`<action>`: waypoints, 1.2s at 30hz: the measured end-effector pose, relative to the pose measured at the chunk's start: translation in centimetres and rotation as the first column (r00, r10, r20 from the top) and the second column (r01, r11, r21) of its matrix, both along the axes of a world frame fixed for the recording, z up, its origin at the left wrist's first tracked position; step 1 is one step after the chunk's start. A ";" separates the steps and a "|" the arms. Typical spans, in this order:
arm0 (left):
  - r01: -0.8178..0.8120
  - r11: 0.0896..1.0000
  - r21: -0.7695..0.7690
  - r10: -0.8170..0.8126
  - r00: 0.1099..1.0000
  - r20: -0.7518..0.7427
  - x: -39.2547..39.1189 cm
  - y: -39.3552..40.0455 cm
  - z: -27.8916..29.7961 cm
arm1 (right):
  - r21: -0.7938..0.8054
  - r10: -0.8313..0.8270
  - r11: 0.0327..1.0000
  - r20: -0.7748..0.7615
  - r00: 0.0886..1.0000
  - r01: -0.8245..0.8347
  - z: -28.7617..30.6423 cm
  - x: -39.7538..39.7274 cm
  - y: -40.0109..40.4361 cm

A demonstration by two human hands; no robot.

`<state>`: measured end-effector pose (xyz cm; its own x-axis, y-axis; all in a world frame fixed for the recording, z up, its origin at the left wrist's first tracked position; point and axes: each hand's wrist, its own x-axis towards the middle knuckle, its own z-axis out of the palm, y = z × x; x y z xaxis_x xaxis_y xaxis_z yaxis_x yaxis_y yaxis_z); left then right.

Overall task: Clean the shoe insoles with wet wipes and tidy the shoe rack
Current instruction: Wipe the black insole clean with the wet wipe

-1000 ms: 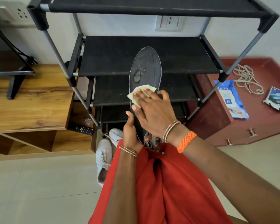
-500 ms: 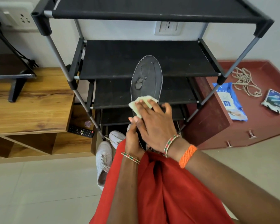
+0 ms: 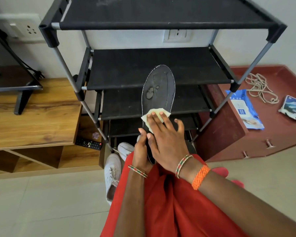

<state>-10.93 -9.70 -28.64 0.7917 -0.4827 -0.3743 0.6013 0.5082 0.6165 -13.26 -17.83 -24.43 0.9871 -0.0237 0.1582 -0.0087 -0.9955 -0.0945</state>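
my left hand (image 3: 141,151) grips the heel end of the insole (image 3: 158,93), thumb up along its left edge, fingers curled round behind it where i can't see them. the insole stands up in front of the rack (image 3: 154,69), toe pointing away from me, over the rack's middle shelves, with worn grey blotches left of its centre. my right hand (image 3: 166,142) lies flat on the insole's lower half, fingers straight and spread, pressing the wipe (image 3: 154,115) against it; the wipe pokes out past my fingertips and to their left. my right forearm comes in from the lower right, wrist bent, an orange thread and a bangle on it; my left wrist has a bangle too. both arms cross my red lap. the wipe pack (image 3: 244,110) lies on the red cabinet (image 3: 272,139) right of the rack, near a rope (image 3: 260,88). white shoes (image 3: 112,173) lie on the floor at the rack's foot, a remote (image 3: 89,143) left of it.
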 end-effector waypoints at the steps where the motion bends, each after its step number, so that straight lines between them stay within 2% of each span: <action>1: 0.006 1.000 0.027 -0.006 1.000 -0.006 0.1 0.2 0.1 | -0.008 0.007 1.000 -0.010 1.000 -0.008 -0.1 -0.2 0.0; 3: 0.042 0.997 0.058 -0.041 0.999 -0.021 0.3 0.4 0.4 | -0.033 -0.001 0.999 -0.009 1.000 0.001 0.3 0.6 -0.6; 9: 0.064 0.997 -0.032 -0.065 0.997 -0.030 0.2 0.2 -0.1 | -0.033 -0.075 0.997 -0.016 0.997 0.075 1.6 4.1 -1.4; 13: 0.018 1.000 -0.018 -0.019 0.999 -0.038 0.1 0.0 -0.2 | 0.024 -0.039 0.999 0.013 0.999 0.039 0.6 1.3 0.4; 15: 0.011 1.000 0.005 -0.011 0.999 -0.038 0.3 0.2 -0.1 | 0.001 -0.012 1.000 0.012 1.000 0.012 0.3 0.5 0.7; 22: 0.084 0.995 -0.048 -0.085 0.996 -0.026 0.2 0.1 -0.3 | -0.074 -0.042 0.996 -0.030 0.999 0.039 2.0 4.8 -1.9; 25: 0.090 0.995 -0.037 -0.090 0.996 -0.001 0.2 0.3 0.0 | -0.055 0.017 0.998 -0.026 0.999 -0.019 1.4 3.3 -1.3; 28: 0.000 1.000 -0.007 0.000 1.000 0.012 0.5 0.6 -0.3 | -0.004 0.130 0.991 -0.058 0.990 -0.131 -0.1 -0.5 0.3; 31: -0.096 0.994 0.050 0.095 0.995 0.019 0.6 0.6 0.1 | -0.053 0.196 0.978 -0.097 0.976 -0.202 -1.0 -2.4 0.9; 33: -0.118 0.993 0.030 0.117 0.993 0.029 0.6 0.4 0.2 | -0.075 0.203 0.975 -0.092 0.975 -0.210 -0.6 -1.5 0.6; 36: -0.085 0.996 0.032 0.082 0.994 0.072 0.5 -0.2 0.0 | -0.105 0.128 0.985 -0.101 0.987 -0.138 0.8 1.5 0.0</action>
<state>-10.46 -9.86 -28.62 0.8537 -0.4015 -0.3318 0.5122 0.5320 0.6743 -11.76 -17.82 -23.61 0.9909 0.1213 0.0590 0.1208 -0.9926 0.0121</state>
